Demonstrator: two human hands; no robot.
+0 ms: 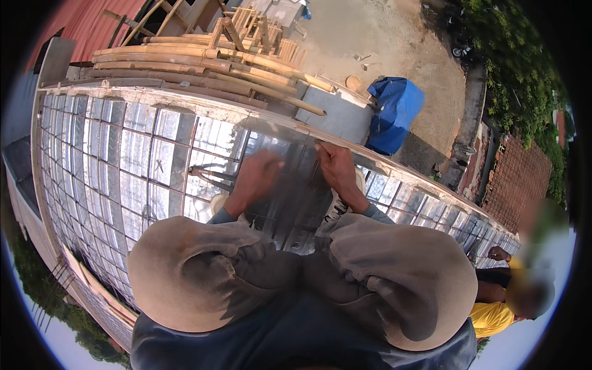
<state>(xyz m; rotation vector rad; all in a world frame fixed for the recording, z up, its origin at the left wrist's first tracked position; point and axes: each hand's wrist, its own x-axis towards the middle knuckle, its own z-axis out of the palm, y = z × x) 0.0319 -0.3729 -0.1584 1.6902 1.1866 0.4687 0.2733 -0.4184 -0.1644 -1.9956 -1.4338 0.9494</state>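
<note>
Head view: The left hand (258, 174) is blurred; whether it grips anything cannot be told. The right hand (336, 166) is closed narrowly on a thin wire (316, 165) at a crossing of the rebar grid (123, 160), directly beneath both hands. To the left of the hands the grid is laid over shiny sheeting (142, 145); which crossings are tied cannot be told. Bamboo poles (203, 65) lie stacked beyond the hands. A co-worker in a yellow shirt (490, 317) crouches right of them.
</note>
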